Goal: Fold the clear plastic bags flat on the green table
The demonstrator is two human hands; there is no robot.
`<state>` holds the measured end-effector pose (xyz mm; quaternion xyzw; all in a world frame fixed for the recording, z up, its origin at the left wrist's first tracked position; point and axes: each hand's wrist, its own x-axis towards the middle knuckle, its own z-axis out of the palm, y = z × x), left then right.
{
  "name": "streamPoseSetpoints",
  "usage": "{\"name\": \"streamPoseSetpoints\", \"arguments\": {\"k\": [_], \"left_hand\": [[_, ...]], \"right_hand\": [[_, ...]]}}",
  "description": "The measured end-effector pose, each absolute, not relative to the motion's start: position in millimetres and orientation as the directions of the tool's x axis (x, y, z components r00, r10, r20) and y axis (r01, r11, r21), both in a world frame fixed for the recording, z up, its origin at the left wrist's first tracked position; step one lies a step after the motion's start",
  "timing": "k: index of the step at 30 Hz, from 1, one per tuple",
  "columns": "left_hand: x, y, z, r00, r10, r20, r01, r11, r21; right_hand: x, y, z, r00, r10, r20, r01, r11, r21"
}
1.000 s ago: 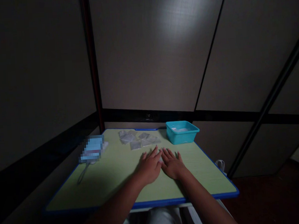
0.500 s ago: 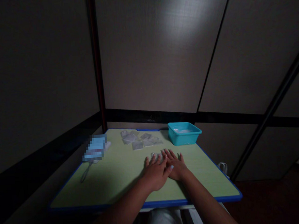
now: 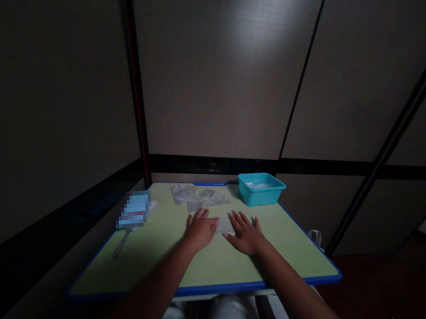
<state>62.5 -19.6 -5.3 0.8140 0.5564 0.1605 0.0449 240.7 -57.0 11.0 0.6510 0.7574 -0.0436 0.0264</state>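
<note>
A small clear plastic bag point(image 3: 224, 225) lies flat on the table between my hands. My left hand point(image 3: 201, 231) is at its left edge, fingers spread, the thumb touching or just beside the bag. On the right side my right hand point(image 3: 248, 235) rests palm down with fingers apart, its fingertips over the bag's right edge. Beyond my left fingertips, several more clear bags point(image 3: 184, 194) lie loosely grouped and partly overlapping. What is inside the bags, if anything, is too dim to tell.
A turquoise plastic basin point(image 3: 262, 197) with something pale inside stands at the back right of the light green, blue-edged table point(image 3: 141, 276). At the left edge lies a blurred-out phone-like object point(image 3: 134, 211) with a wrist strap point(image 3: 120, 244). Walls close in behind and left.
My left hand has moved left, away from my right hand, uncovering the bag that was under the fingers. The right hand has stayed nearly in place.
</note>
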Motion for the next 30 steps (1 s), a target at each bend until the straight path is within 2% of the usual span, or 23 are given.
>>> {"name": "streamPoseSetpoints", "arguments": {"k": [5, 16, 24, 30], "left_hand": [[63, -13, -8, 0.276, 0.931, 0.239, 0.909, -0.334, 0.251], [49, -7, -3, 0.271, 0.955, 0.117, 0.911, -0.294, 0.291], [63, -28, 5, 0.432, 0.862, 0.267, 0.849, -0.488, 0.204], [63, -24, -5, 0.328, 0.920, 0.214, 0.895, -0.375, 0.242]], "right_hand": [[243, -55, 8, -0.170, 0.982, -0.083, 0.984, 0.165, -0.062], [241, -57, 11, -0.155, 0.983, -0.096, 0.988, 0.152, -0.039], [241, -56, 9, -0.160, 0.983, -0.091, 0.987, 0.157, -0.041], [241, -57, 10, -0.157, 0.983, -0.092, 0.987, 0.153, -0.050]]}}
